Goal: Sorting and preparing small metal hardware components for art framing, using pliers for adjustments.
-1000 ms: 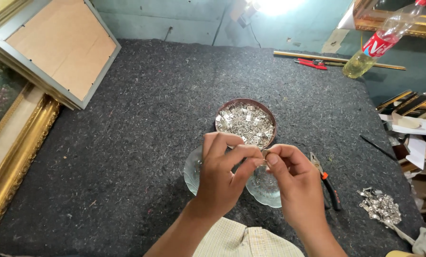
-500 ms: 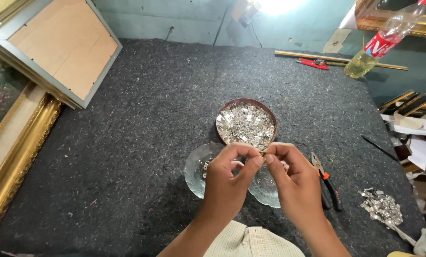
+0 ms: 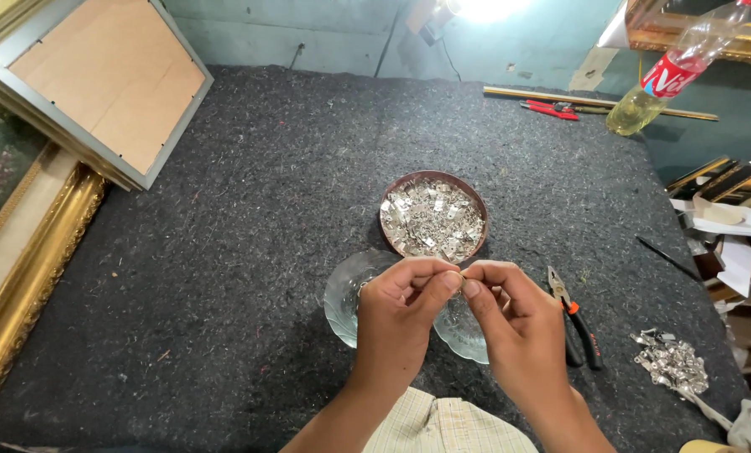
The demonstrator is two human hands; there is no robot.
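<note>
The left hand [image 3: 401, 323] and the right hand [image 3: 510, 323] meet in front of the person, above a dark grey felt mat [image 3: 224, 277] that covers the worktable. The fingertips of both hands come together and pinch a very small metal piece [image 3: 461, 277] between them; it is too small to tell its exact shape, and the other fingers are curled in. The pinched piece is just above two clear glass dishes [image 3: 346, 294], which lie side by side on the mat under the hands and are partly hidden by them. Just behind the dishes stands a round brown tin [image 3: 433, 216] filled with many small silver metal clips. To the right of the right hand lie pliers [image 3: 577, 323] with black and orange handles, and further right is a loose heap of the same silver clips [image 3: 671, 362]. At the far edge of the mat lie a red cutter [image 3: 547, 109] and a long wooden strip, near a tilted plastic bottle [image 3: 669, 75] with yellowish liquid. At the left lean a golden picture frame [image 3: 23, 285] and a grey frame [image 3: 99, 84] showing its brown backing board.
</note>
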